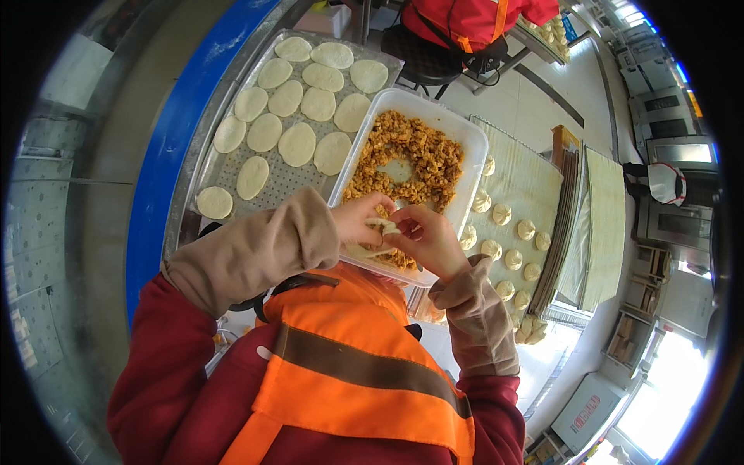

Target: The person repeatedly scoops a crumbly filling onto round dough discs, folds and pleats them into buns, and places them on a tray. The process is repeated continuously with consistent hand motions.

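Observation:
Over the near end of a clear plastic tub (474,141) my two hands meet around a pale filled bun (381,226). My left hand (359,219) cups it from the left, fingers curled about the dough. The fingers of my right hand (425,237) pinch its edge, where the dough bunches into folds. The bun's underside is hidden by my hands. Brown crumbly filling (422,147) lies in the tub, with a bare patch in its middle. Left of the tub, a perforated metal tray (232,177) carries several flat oval dough wrappers (297,145).
To the right, several pleated buns (502,214) sit on a lined tray (527,174). Beside it stands a stack of trays (570,225). A blue table edge (167,155) runs along the left. A person in red (465,23) sits at the far side; another person (665,184) is farther right.

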The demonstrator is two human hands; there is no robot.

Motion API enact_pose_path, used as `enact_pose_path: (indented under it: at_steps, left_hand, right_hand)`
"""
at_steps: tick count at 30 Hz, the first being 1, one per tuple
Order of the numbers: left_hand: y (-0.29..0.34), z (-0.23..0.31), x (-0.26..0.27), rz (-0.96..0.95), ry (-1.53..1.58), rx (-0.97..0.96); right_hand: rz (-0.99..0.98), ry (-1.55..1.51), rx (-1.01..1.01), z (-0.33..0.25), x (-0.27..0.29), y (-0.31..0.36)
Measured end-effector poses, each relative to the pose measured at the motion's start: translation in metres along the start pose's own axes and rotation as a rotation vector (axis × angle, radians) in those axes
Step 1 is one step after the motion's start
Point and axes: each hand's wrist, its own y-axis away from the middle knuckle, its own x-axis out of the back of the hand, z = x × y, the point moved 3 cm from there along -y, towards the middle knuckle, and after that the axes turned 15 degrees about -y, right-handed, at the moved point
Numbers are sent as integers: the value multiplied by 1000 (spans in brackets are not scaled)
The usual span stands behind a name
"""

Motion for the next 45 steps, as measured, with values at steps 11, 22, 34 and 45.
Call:
enact_pose_path:
  at_steps: [11, 22, 34, 45]
  left_hand:
    - [9, -21, -4, -174, 224, 100]
    - [12, -5, -6, -125, 597, 300]
    - [9, -24, -5, -208, 229, 138]
    - [11, 0, -1, -63, 451, 137]
  right_hand:
    - [96, 103, 397, -12, -13, 14]
    - [159, 0, 176, -2, -5, 16]
    - [72, 295, 578, -22, -20, 15]
    - [194, 216, 403, -20, -9, 17]
